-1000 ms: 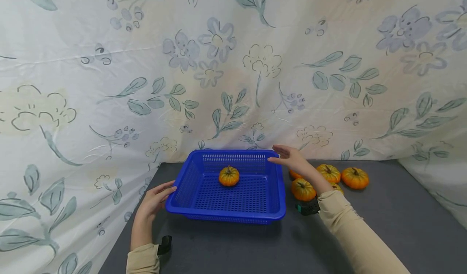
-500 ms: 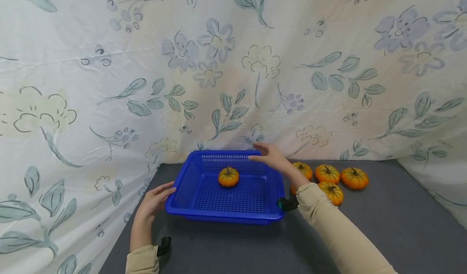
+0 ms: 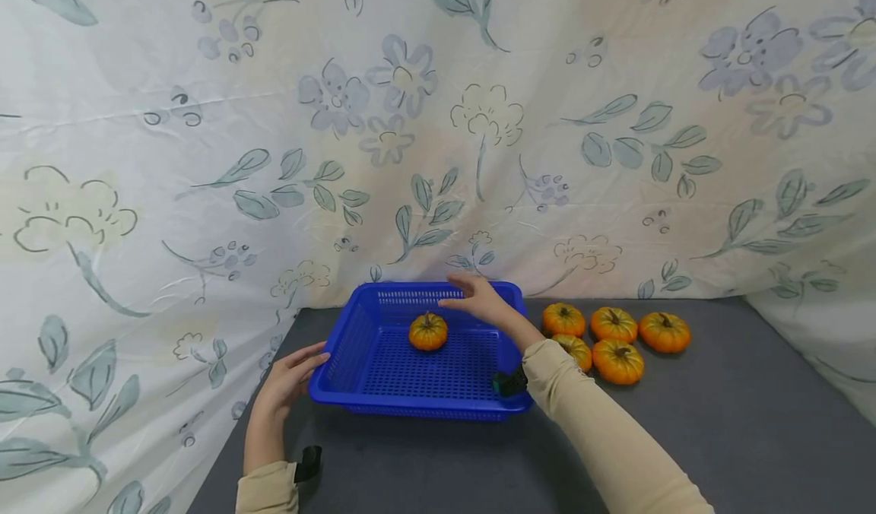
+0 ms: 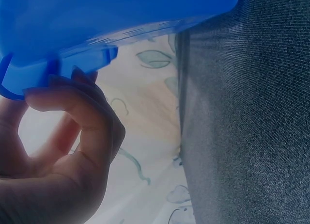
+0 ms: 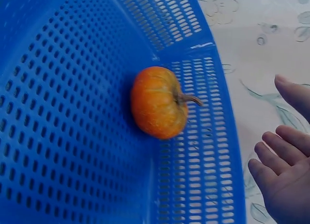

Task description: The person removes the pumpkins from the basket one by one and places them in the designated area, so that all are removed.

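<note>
A small orange pumpkin [image 3: 428, 332] with a brown stem sits inside the blue plastic basket [image 3: 417, 401], toward its back wall. My left hand [image 3: 282, 383] grips the basket's left rim; the left wrist view shows its fingers [image 4: 92, 107] curled at the blue edge. Over the back right of the basket, my right hand [image 3: 481, 303] hovers with its fingers apart and nothing held. From the right wrist, the pumpkin [image 5: 159, 103] appears away from that hand [image 5: 288, 170], beside the perforated wall.
Several more orange pumpkins [image 3: 619, 361] stand grouped on the dark table [image 3: 739, 423], right of the basket. A floral cloth [image 3: 616, 195] hangs directly behind the table and along its left side.
My right hand has moved left, from the basket's right rim to above its interior. The forearm now uncovers more of the pumpkins on the right. My left hand stays at the rim.
</note>
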`<action>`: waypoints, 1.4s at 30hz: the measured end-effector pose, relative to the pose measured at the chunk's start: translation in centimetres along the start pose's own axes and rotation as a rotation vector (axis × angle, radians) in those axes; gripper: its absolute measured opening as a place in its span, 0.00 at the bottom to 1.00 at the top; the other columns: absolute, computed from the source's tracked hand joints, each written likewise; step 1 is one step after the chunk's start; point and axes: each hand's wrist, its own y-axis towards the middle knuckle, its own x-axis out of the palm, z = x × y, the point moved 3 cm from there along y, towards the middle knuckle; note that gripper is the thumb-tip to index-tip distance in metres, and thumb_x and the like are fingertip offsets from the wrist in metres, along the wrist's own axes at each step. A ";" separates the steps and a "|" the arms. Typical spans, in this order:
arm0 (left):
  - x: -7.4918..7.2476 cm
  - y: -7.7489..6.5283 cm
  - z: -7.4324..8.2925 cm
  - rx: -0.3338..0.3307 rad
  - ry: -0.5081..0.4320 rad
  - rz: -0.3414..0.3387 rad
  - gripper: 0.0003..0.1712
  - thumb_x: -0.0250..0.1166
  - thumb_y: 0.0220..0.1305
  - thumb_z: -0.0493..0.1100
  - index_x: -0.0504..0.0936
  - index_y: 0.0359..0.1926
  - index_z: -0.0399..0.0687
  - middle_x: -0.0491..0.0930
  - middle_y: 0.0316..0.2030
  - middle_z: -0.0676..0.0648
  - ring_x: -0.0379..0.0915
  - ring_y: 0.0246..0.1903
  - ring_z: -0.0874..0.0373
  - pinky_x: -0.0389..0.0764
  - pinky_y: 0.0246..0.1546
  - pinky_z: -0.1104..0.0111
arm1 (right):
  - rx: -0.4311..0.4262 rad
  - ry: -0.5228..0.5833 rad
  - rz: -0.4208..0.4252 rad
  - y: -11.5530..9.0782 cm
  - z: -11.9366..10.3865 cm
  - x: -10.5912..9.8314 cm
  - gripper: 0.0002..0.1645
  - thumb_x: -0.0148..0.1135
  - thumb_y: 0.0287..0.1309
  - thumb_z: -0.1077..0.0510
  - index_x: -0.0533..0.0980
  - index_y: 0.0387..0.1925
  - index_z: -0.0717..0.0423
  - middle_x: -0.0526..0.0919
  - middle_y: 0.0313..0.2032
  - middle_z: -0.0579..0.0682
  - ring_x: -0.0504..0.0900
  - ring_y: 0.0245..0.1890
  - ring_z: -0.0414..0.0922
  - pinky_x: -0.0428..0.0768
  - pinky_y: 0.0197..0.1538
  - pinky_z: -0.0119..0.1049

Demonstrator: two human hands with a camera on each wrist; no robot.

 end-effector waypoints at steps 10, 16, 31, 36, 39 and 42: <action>0.0 -0.2 0.2 0.001 -0.006 0.002 0.37 0.67 0.62 0.52 0.69 0.68 0.42 0.80 0.55 0.48 0.82 0.41 0.63 0.83 0.41 0.66 | 0.064 -0.063 -0.026 1.3 2.2 2.2 0.41 0.64 0.63 0.55 0.59 0.71 0.64 0.62 0.72 0.62 0.60 0.73 0.59 0.63 0.71 0.53; 0.1 -0.3 0.1 -0.002 -0.010 0.006 0.37 0.67 0.63 0.51 0.69 0.68 0.42 0.80 0.55 0.48 0.82 0.41 0.63 0.83 0.40 0.66 | 0.124 -0.026 -0.079 1.6 3.0 3.1 0.42 0.65 0.62 0.54 0.59 0.72 0.61 0.61 0.73 0.60 0.58 0.74 0.57 0.62 0.72 0.53; 0.0 -0.2 0.2 0.005 -0.023 0.011 0.36 0.67 0.63 0.51 0.69 0.68 0.41 0.82 0.51 0.51 0.82 0.40 0.63 0.84 0.40 0.65 | 0.111 -0.122 -0.148 2.7 3.8 4.5 0.44 0.67 0.60 0.55 0.58 0.71 0.65 0.62 0.71 0.63 0.60 0.72 0.59 0.64 0.71 0.52; 0.0 0.1 0.1 -0.002 -0.024 0.010 0.37 0.68 0.62 0.52 0.69 0.68 0.41 0.82 0.51 0.51 0.82 0.41 0.63 0.84 0.41 0.66 | 0.085 -0.163 -0.156 2.8 3.9 4.6 0.42 0.67 0.59 0.57 0.60 0.70 0.68 0.64 0.70 0.65 0.63 0.71 0.59 0.65 0.70 0.52; 0.0 0.2 0.1 -0.003 -0.025 0.011 0.37 0.67 0.62 0.52 0.69 0.68 0.41 0.82 0.51 0.51 0.82 0.41 0.63 0.84 0.40 0.66 | 0.078 -0.173 -0.153 2.9 3.9 4.7 0.41 0.67 0.59 0.57 0.62 0.69 0.68 0.66 0.69 0.65 0.65 0.70 0.59 0.65 0.70 0.51; 0.0 0.2 0.0 -0.007 -0.025 0.012 0.37 0.67 0.63 0.52 0.69 0.68 0.41 0.82 0.51 0.50 0.82 0.41 0.62 0.84 0.40 0.66 | 0.086 -0.176 -0.150 2.9 4.1 4.7 0.40 0.68 0.58 0.56 0.64 0.68 0.66 0.68 0.68 0.63 0.66 0.69 0.59 0.67 0.69 0.51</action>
